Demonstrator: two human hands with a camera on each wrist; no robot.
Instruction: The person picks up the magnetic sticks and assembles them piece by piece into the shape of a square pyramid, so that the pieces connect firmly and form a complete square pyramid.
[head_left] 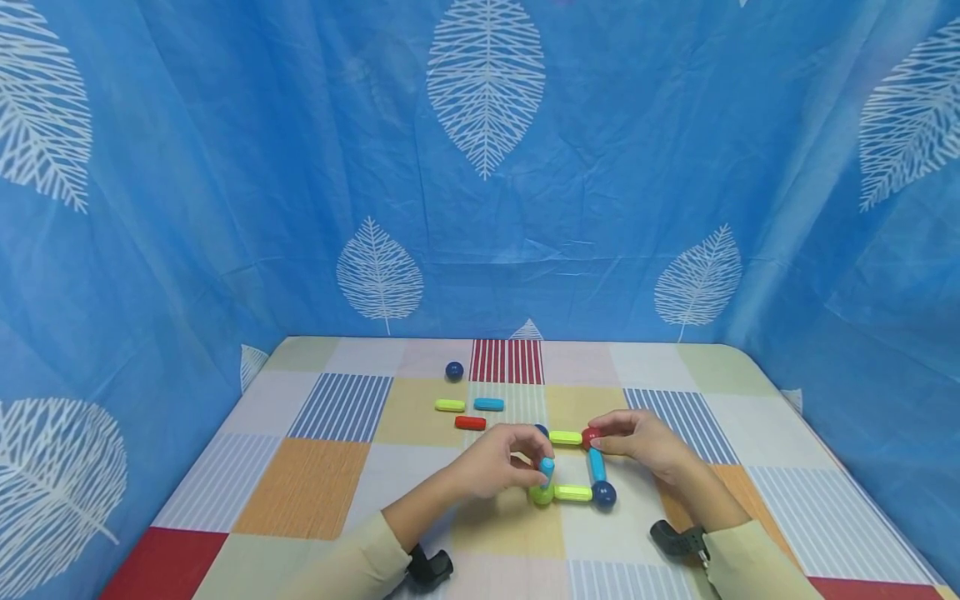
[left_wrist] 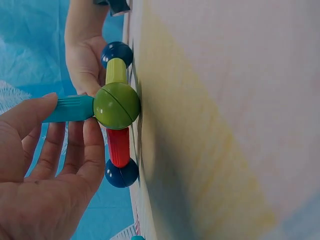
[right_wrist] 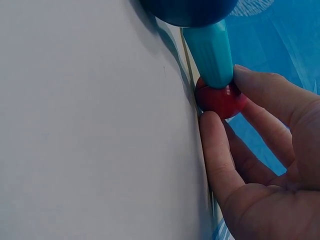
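Note:
My left hand (head_left: 498, 462) pinches a light blue rod (head_left: 547, 469) that stands upright on a green ball (head_left: 542, 496). That ball is the near left corner of a four-sided frame of rods and balls lying on the cloth. With thumb and fingertips, my right hand (head_left: 645, 442) holds the red ball (head_left: 589, 437) at the far right corner. Yellow-green rods (head_left: 573, 493) form the near and far sides. Another light blue rod (head_left: 597, 465) joins the red ball to a dark blue ball (head_left: 603, 496). A red rod (left_wrist: 118, 147) forms the left side, mostly hidden by my hand in the head view.
Beyond my left hand lie a loose red rod (head_left: 470, 423), a yellow-green rod (head_left: 450, 406) and a light blue rod (head_left: 489, 404). A loose dark blue ball (head_left: 454, 371) sits farther back. Blue leaf-print curtains (head_left: 480, 250) surround the patchwork-covered table (head_left: 300, 487).

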